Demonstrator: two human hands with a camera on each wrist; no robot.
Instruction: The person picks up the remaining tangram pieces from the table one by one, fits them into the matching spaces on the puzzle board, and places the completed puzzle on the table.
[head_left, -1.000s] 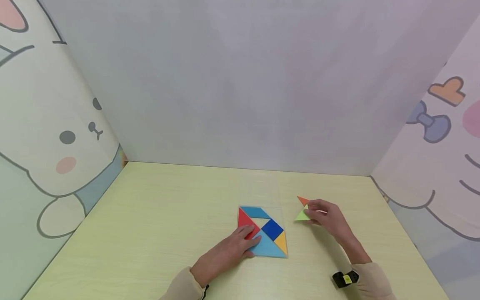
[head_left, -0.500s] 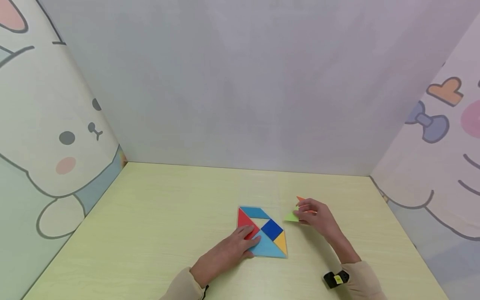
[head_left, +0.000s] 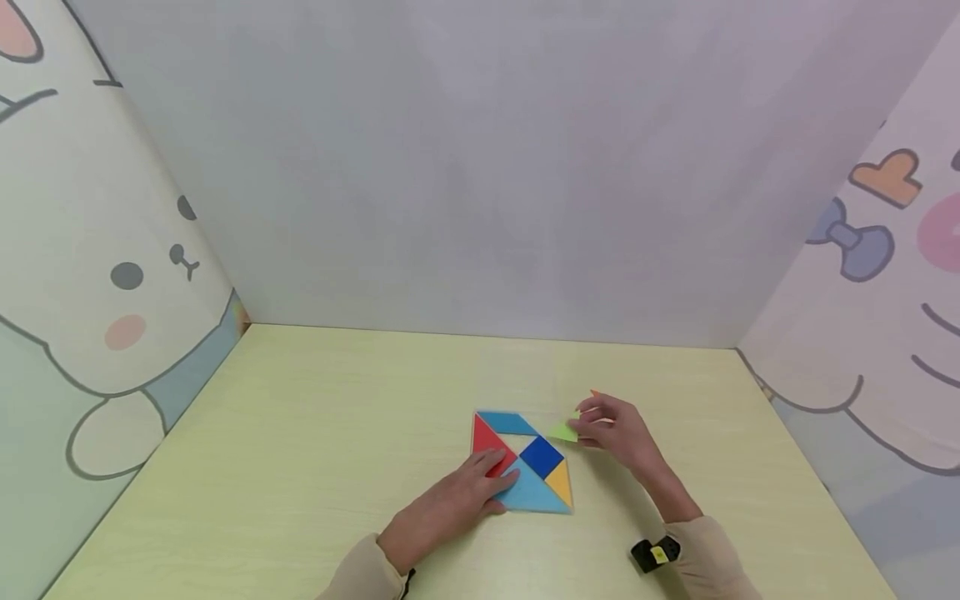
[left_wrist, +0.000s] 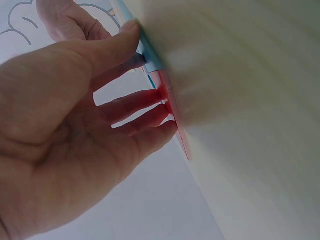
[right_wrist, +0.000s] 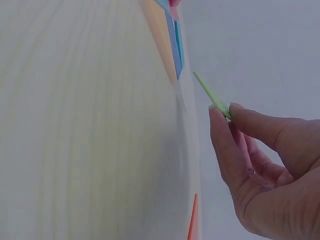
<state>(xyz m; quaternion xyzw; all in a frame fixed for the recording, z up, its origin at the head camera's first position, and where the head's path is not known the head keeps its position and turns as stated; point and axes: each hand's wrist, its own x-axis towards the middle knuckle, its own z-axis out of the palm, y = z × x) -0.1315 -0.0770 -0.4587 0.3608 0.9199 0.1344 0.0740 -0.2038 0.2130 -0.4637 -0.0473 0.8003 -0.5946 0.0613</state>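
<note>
My right hand (head_left: 611, 429) pinches a light green triangle tangram piece (head_left: 564, 432) between thumb and fingertips, lifted off the table just right of the tangram square. In the right wrist view the green piece is tilted. My left hand (head_left: 450, 504) rests its fingertips on a red triangle (head_left: 483, 435) and a light blue triangle (head_left: 536, 497). In the left wrist view its thumb lies at the light blue piece's edge. Alongside these lie a teal parallelogram (head_left: 504, 422), a dark blue square (head_left: 542, 457) and a yellow triangle (head_left: 559, 483). A pale gap sits between parallelogram, red triangle and square.
An orange triangle (right_wrist: 194, 225) lies on the light wooden table (head_left: 315, 433), mostly hidden by my right hand in the head view. Behind stands a plain grey-white wall (head_left: 480, 183). Cartoon-printed panels (head_left: 135, 350) flank the table on both sides.
My right hand has moved left with the green triangle, from beside the orange piece toward the square's upper right corner. My left hand stays on the red and light blue pieces.
</note>
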